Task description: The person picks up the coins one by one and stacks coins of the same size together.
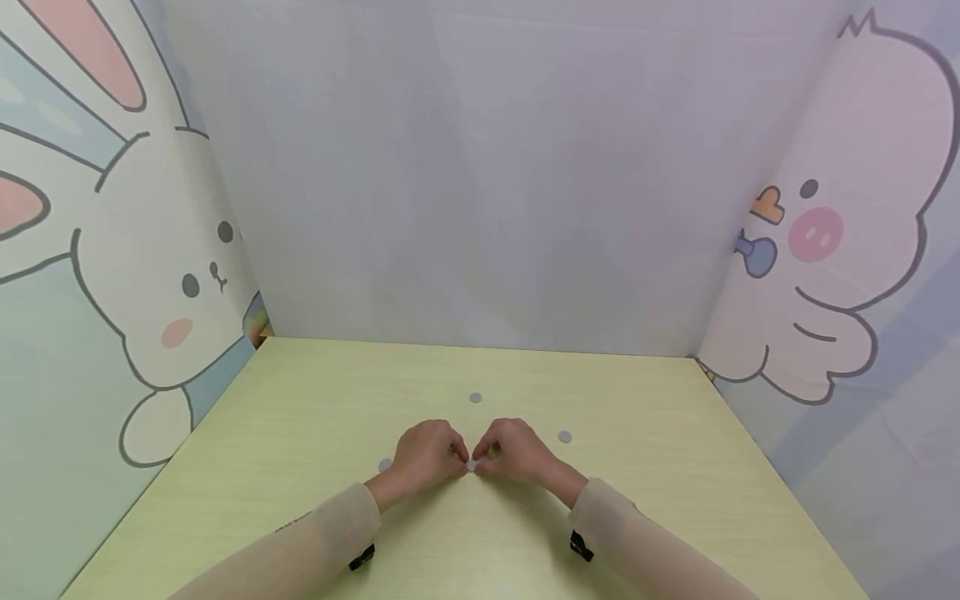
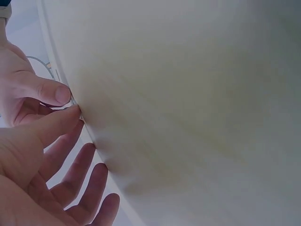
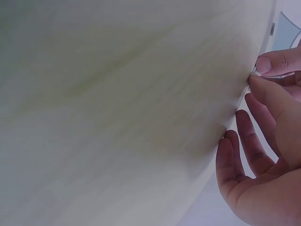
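Fingertips meet: left hand [image 1: 426,457] and right hand [image 1: 514,451] both pinch one small disc [image 1: 472,465] on the worktop [image 1: 675,467]; best kept low and steady.

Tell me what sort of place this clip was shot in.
Probably a small partitioned recording booth: a pale wooden table enclosed by cartoon-printed panels, a rabbit and a chick. Both hands pinch a small disc; more discs lie nearby.

The table [image 1: 675,500] fills the lower half of the head view. At lower centre the left hand [image 1: 423,457] and right hand [image 1: 517,452] meet on it, a small disc [image 1: 471,465] between their fingertips. Another disc [image 1: 476,397] lies above them, one [image 1: 565,437] to the right, one [image 1: 385,464] just left of the left hand.
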{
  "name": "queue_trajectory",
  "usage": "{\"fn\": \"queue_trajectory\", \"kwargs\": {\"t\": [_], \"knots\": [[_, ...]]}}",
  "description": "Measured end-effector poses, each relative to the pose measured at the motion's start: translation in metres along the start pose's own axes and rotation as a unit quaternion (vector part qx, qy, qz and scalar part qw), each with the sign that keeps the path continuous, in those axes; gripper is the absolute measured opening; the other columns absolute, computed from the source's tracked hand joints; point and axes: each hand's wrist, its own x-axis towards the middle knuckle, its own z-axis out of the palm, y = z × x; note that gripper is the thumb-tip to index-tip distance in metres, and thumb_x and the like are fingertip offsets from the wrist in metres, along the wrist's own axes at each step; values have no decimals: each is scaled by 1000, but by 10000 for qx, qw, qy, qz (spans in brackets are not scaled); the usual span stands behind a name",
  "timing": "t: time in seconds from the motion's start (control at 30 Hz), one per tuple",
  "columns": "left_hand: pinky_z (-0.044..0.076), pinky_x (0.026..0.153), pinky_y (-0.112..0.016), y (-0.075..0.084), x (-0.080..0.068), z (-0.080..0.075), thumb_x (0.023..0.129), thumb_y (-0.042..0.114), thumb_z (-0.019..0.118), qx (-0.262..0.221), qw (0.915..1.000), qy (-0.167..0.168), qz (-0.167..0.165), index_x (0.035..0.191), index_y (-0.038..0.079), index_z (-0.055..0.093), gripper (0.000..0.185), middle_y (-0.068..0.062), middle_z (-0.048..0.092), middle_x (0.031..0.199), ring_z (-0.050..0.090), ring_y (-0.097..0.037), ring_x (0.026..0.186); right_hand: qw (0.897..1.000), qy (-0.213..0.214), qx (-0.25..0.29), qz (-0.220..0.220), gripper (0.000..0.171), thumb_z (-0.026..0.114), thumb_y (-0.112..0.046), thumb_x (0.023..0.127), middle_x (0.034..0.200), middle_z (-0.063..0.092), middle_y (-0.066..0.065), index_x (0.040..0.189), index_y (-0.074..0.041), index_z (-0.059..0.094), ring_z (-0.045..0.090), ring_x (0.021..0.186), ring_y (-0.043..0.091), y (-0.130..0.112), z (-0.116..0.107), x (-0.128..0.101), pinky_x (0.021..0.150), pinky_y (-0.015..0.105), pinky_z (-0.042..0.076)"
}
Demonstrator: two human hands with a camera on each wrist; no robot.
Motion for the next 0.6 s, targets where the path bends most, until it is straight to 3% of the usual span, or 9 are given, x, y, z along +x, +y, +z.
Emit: {"fn": "queue_trajectory", "kwargs": {"t": [0.6], "knots": [[52,71,-33,-2,3,0,81,13,90,-25,9999,-148,-74,78,20,84,10,8,75,85,63,-12,83,10000,12,-71,64,5,90,-14,84,86,74,-8,86,-17,86,65,87,14,1,0,-1,77,26,48]]}}
